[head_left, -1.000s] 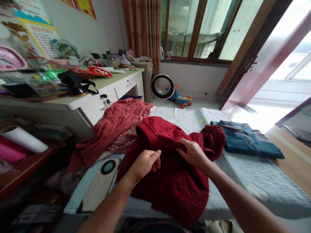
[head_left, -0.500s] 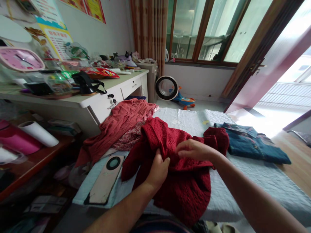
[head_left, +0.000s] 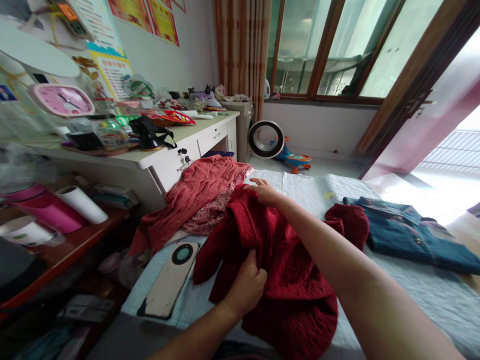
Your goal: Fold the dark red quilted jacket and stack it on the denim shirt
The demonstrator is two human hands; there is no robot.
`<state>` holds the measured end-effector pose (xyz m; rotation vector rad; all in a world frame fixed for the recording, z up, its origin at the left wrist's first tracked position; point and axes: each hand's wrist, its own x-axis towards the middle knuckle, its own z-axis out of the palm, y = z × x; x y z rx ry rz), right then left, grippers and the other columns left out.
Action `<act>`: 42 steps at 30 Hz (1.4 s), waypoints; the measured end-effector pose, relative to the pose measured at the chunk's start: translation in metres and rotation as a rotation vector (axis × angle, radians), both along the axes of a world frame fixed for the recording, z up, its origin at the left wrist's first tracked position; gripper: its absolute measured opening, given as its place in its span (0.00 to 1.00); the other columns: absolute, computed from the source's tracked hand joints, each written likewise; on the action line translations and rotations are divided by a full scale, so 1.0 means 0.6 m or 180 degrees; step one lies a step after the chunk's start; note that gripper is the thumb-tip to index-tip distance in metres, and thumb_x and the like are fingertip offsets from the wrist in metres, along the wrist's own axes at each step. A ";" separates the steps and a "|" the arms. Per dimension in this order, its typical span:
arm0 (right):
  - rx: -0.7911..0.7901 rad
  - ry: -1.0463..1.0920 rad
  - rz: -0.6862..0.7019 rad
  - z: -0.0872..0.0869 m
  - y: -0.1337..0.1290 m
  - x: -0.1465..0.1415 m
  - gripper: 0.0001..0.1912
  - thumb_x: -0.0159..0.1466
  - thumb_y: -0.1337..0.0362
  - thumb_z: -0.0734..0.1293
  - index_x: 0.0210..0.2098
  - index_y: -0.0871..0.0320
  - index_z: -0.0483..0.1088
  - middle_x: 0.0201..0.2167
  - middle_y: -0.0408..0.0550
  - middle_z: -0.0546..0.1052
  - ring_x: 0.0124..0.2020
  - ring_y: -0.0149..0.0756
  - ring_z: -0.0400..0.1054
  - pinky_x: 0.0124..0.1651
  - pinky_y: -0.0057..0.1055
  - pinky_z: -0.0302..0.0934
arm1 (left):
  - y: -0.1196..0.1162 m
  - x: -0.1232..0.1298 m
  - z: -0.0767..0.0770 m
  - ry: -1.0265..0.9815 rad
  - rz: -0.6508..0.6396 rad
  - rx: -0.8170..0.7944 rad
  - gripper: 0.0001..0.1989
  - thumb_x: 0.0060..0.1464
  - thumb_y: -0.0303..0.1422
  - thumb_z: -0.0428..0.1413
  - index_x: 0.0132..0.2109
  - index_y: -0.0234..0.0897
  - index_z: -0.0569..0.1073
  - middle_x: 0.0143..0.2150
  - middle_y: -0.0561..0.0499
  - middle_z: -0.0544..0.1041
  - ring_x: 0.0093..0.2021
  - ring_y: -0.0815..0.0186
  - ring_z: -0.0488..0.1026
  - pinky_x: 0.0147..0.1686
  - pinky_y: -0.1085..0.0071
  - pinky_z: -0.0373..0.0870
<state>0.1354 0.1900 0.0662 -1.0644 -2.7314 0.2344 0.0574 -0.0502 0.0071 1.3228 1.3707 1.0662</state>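
Head view: your dark red garment (head_left: 296,265) lies rumpled in front of you on a light blue sheet (head_left: 311,190), its textured cloth bunched in folds. Your left hand (head_left: 247,282) is curled closed on a fold near the garment's middle, fingers gathered in. Your right hand (head_left: 264,191) reaches across to the garment's far upper edge, fingers partly extended over the cloth; you cannot tell from this angle whether it grips (the fingertips blend into the edge).

Left of the garment, a phone (head_left: 165,285) lies on the sheet, round camera ring facing up. Beyond it, a coral cloth (head_left: 206,180) is heaped beside a flowered cloth (head_left: 210,212). To your right, folded denim (head_left: 423,237) lies near the garment's bunched far-right end.

Background, left: a white-fronted table (head_left: 208,121) carries a pink clock (head_left: 63,100) and assorted clutter. Below, a pink bottle (head_left: 48,207) lies tilted beside a white roll (head_left: 84,205). A folded-back round door (head_left: 266,140) shows beyond the sheet.
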 end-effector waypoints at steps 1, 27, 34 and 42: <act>-0.0031 -0.0098 0.0064 -0.002 0.004 -0.001 0.24 0.57 0.75 0.63 0.51 0.53 0.73 0.64 0.50 0.60 0.63 0.48 0.52 0.59 0.43 0.54 | -0.001 -0.006 0.003 -0.0014 -0.0014 0.0008 0.33 0.50 0.22 0.47 0.65 0.31 0.58 0.65 0.42 0.64 0.67 0.59 0.58 0.69 0.60 0.46; 0.0055 0.0707 0.0327 0.046 -0.009 0.137 0.43 0.50 0.76 0.61 0.66 0.56 0.55 0.64 0.57 0.58 0.64 0.46 0.54 0.63 0.46 0.53 | -0.011 -0.168 0.005 0.2274 -0.0365 0.0289 0.17 0.50 0.24 0.50 0.45 0.40 0.73 0.46 0.47 0.77 0.49 0.59 0.73 0.49 0.66 0.65; 0.0086 -0.0515 0.0443 0.032 0.009 0.075 0.16 0.51 0.76 0.63 0.36 0.56 0.75 0.51 0.52 0.73 0.53 0.46 0.64 0.55 0.38 0.58 | -0.018 -0.169 -0.002 0.2495 -0.0460 0.0178 0.21 0.46 0.20 0.48 0.47 0.40 0.72 0.46 0.47 0.75 0.49 0.59 0.72 0.49 0.67 0.64; 0.0206 0.0271 -0.0759 0.012 -0.005 0.217 0.16 0.53 0.70 0.62 0.42 0.58 0.69 0.30 0.48 0.77 0.30 0.38 0.68 0.33 0.29 0.56 | -0.005 -0.175 0.010 0.2109 -0.0182 0.0444 0.19 0.47 0.21 0.48 0.45 0.40 0.74 0.43 0.49 0.76 0.46 0.60 0.73 0.46 0.67 0.65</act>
